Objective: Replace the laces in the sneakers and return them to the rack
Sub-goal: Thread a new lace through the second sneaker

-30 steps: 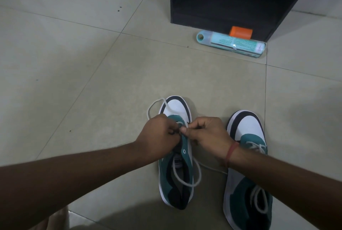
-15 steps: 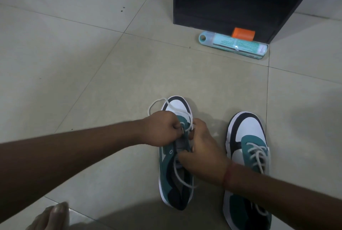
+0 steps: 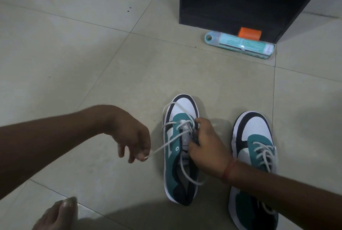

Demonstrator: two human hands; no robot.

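Rack (image 3: 240, 4) beyond sneakers (image 3: 181, 148), teal tube (image 3: 240, 44) at its foot.

Tiled floor (image 3: 77, 66) w/ two sneakers (image 3: 180, 155), black rack (image 3: 240, 4), teal tube, maybe roller (image 3: 240, 44).

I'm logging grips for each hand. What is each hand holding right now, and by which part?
The left hand pinches the white lace at its free tip. The right hand grips the left sneaker at its right eyelet edge, beside the tongue.
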